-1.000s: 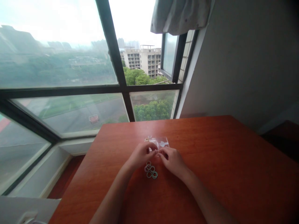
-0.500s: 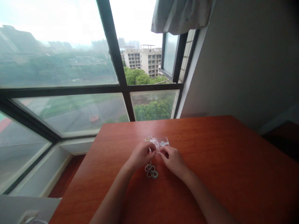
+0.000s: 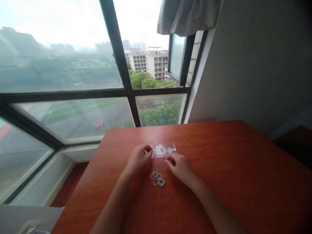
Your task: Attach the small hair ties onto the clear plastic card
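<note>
A small cluster of several pale metal rings [image 3: 157, 177] lies on the reddish wooden table [image 3: 231, 182] between my wrists. Just beyond it lies a small clear plastic bag [image 3: 164, 150] with a few small pieces near its left edge. My left hand [image 3: 138, 158] is curled, its fingertips pinched by the bag's left edge on something too small to name. My right hand [image 3: 179, 166] rests on the table right of the rings, fingers curled with the tips close to the bag's near edge; what it holds, if anything, I cannot make out.
The table stands against a large window with dark frames [image 3: 126, 92] at the far side. A grey wall [image 3: 255, 65] rises on the right. A curtain [image 3: 187, 16] hangs bunched at the top. The floor drops away left of the table's edge.
My two hands were pinched together over the rings. My left hand has since moved up and left to the bag's left edge, and the hands are apart.
</note>
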Tool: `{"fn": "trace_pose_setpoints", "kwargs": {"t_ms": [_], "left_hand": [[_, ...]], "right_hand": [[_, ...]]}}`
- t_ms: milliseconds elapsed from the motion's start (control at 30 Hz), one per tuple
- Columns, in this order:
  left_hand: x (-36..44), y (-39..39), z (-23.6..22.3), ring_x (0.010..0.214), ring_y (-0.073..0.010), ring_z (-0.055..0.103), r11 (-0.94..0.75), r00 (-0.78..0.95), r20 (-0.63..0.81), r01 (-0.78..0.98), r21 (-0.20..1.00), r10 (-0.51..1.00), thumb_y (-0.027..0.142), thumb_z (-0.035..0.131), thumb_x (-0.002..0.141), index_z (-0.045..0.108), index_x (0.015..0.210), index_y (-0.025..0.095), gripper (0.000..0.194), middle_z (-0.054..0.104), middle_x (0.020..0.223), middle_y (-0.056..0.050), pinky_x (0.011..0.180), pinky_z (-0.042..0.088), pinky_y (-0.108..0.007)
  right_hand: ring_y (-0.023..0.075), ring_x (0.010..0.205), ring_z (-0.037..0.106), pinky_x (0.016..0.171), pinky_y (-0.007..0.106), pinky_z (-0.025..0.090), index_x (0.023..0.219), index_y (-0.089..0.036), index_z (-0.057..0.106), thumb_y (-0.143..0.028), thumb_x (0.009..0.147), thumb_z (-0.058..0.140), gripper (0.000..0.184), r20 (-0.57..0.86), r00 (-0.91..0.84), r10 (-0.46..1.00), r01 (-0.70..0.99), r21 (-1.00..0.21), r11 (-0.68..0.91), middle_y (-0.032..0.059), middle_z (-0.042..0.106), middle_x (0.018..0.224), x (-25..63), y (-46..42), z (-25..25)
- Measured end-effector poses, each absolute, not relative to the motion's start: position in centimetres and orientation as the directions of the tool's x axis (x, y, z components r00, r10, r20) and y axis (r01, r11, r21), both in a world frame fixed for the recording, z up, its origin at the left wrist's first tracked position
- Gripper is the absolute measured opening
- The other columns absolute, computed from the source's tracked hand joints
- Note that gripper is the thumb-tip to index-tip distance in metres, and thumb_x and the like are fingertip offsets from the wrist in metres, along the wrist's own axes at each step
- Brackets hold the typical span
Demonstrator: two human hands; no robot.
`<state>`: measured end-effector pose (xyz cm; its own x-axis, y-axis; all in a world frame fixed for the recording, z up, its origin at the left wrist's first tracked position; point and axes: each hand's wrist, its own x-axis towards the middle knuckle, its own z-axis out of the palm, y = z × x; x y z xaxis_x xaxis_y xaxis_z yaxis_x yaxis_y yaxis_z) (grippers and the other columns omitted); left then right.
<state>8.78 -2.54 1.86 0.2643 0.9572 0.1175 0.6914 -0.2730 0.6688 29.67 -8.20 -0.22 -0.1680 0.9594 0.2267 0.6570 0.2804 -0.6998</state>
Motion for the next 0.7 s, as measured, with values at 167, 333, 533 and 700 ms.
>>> {"fn": "trace_pose_setpoints", "kwargs": {"t_ms": [167,333,533,700], "left_hand": [[9.1,-2.6,1.9,0.064,-0.0135,0.059,-0.266,0.247,0.12,0.734,0.625,0.962,0.022,0.056,0.077,0.067,0.075,0.017,0.013,0.068,0.073,-0.002,0.061,0.04,-0.023],[9.0,-2.5,1.6,0.068,-0.0138,0.057,-0.307,0.205,0.239,0.77,0.559,0.949,0.022,0.055,0.08,0.067,0.081,0.018,0.012,0.068,0.081,-0.003,0.064,0.04,-0.024],[8.7,-2.5,1.6,0.069,-0.0137,0.056,-0.314,0.193,0.27,0.779,0.543,0.943,0.023,0.055,0.081,0.067,0.081,0.019,0.012,0.067,0.082,-0.002,0.064,0.04,-0.024],[8.6,-2.5,1.6,0.067,-0.0129,0.056,-0.329,0.205,0.275,0.765,0.553,0.939,0.024,0.055,0.081,0.067,0.081,0.019,0.012,0.067,0.082,-0.002,0.062,0.039,-0.024]], "right_hand": [[0.014,0.065,0.058,0.064,0.023,0.038,0.078,-0.02,0.061,-0.02,0.083,0.059,0.006,0.208,-0.181,0.961,0.665,-0.694,0.275,-0.0002,0.065,0.071,29.6,-8.3,0.1],[0.0136,0.064,0.056,0.062,0.023,0.037,0.077,-0.02,0.061,-0.02,0.084,0.058,0.008,0.195,-0.205,0.959,0.679,-0.677,0.283,-0.0005,0.064,0.07,29.5,-8.4,0.2],[0.0131,0.067,0.057,0.064,0.023,0.038,0.078,-0.019,0.063,-0.018,0.083,0.058,0.007,0.178,-0.26,0.949,0.681,-0.663,0.311,0.0001,0.065,0.073,29.3,-8.6,0.4],[0.0125,0.068,0.058,0.065,0.022,0.038,0.083,-0.02,0.067,-0.02,0.083,0.059,0.007,0.167,-0.355,0.92,0.654,-0.659,0.372,0.0002,0.068,0.077,28.7,-9.2,0.7]]}}
